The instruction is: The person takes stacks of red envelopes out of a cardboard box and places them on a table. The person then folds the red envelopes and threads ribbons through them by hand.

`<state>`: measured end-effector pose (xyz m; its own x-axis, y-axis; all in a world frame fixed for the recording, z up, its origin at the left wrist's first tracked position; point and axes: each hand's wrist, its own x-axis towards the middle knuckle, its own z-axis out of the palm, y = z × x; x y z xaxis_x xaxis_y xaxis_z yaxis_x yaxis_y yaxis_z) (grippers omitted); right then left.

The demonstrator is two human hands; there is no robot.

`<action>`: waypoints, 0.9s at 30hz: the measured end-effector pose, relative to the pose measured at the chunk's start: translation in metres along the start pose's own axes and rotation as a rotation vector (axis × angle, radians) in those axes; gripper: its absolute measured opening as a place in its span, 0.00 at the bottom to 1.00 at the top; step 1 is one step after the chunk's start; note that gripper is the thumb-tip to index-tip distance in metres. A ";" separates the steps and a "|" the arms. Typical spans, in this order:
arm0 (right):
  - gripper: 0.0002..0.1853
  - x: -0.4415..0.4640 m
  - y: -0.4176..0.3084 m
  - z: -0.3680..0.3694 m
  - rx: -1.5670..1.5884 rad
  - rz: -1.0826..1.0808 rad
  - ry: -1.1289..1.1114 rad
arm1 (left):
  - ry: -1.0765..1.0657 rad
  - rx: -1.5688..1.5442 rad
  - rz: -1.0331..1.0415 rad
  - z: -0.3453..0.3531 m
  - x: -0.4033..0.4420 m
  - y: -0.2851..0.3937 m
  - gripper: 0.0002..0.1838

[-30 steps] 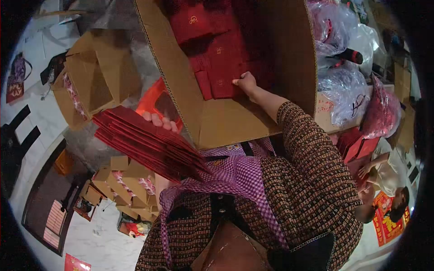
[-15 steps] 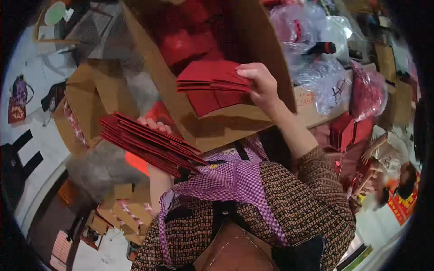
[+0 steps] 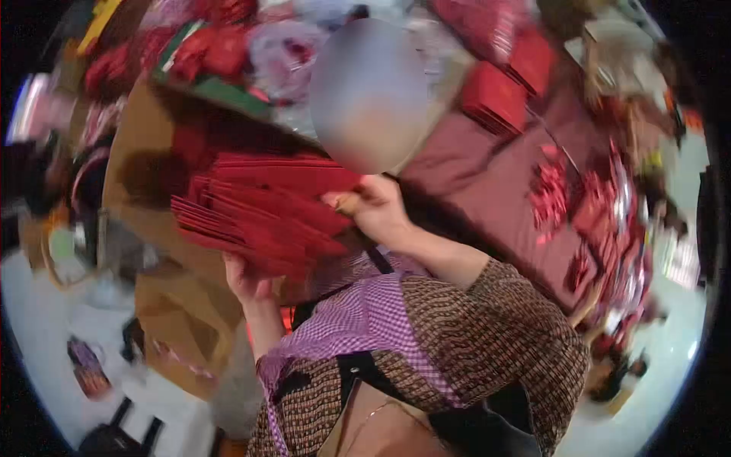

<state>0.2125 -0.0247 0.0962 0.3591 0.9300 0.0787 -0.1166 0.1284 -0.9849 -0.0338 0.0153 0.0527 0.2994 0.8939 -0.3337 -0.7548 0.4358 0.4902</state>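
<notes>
A thick, fanned stack of flat red packets, perhaps folded paper bags, is held in front of my body. My left hand is closed around its lower edge from below, with the fingers partly behind the stack. At its right end, my right hand pinches red packets between thumb and fingers. Behind the stack is a large cardboard box with red inside; the stack hides part of its opening. Motion blur softens the stack's edges.
Upright red stacks stand on a maroon cloth to the right, with shiny red bundles farther along. Clear plastic bags lie beyond the box. Another open cardboard box is at lower left. A purple bag rests on the floor.
My view has turned to the right. My right hand, with red packets, has moved from over the box to the stack in my left hand, and the two groups now meet.
</notes>
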 end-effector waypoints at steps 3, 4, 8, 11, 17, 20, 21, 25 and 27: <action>0.13 -0.025 0.004 -0.055 0.381 0.216 0.057 | -0.023 0.131 -0.153 0.050 0.019 -0.056 0.29; 0.13 -0.033 -0.004 -0.076 0.385 0.194 0.106 | -0.032 0.134 -0.249 0.076 0.014 -0.072 0.28; 0.24 -0.068 -0.005 -0.163 0.481 0.165 0.065 | -0.142 0.234 -0.285 0.112 0.013 -0.149 0.28; 0.26 -0.092 -0.014 -0.215 0.510 0.172 0.134 | -0.235 0.413 -0.302 0.153 0.005 -0.196 0.27; 0.24 -0.148 -0.022 -0.331 0.179 0.471 -0.113 | -0.255 0.639 -0.263 0.212 -0.011 -0.256 0.27; 0.36 -0.172 -0.013 -0.382 0.551 0.306 0.123 | -0.369 0.740 -0.215 0.224 -0.015 -0.266 0.30; 0.38 -0.175 -0.010 -0.392 0.576 0.254 0.098 | -0.466 0.833 -0.151 0.228 -0.015 -0.269 0.31; 0.51 -0.171 -0.035 -0.385 0.039 0.188 -0.026 | -0.676 1.019 -0.208 0.250 -0.028 -0.291 0.33; 0.54 -0.177 -0.061 -0.362 -0.074 0.210 0.155 | -0.768 1.094 -0.209 0.250 -0.023 -0.304 0.33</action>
<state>0.4914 -0.3221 0.0864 0.4721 0.8692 -0.1471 -0.1375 -0.0923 -0.9862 0.3345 -0.1114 0.1131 0.8699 0.4769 -0.1257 0.0842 0.1075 0.9906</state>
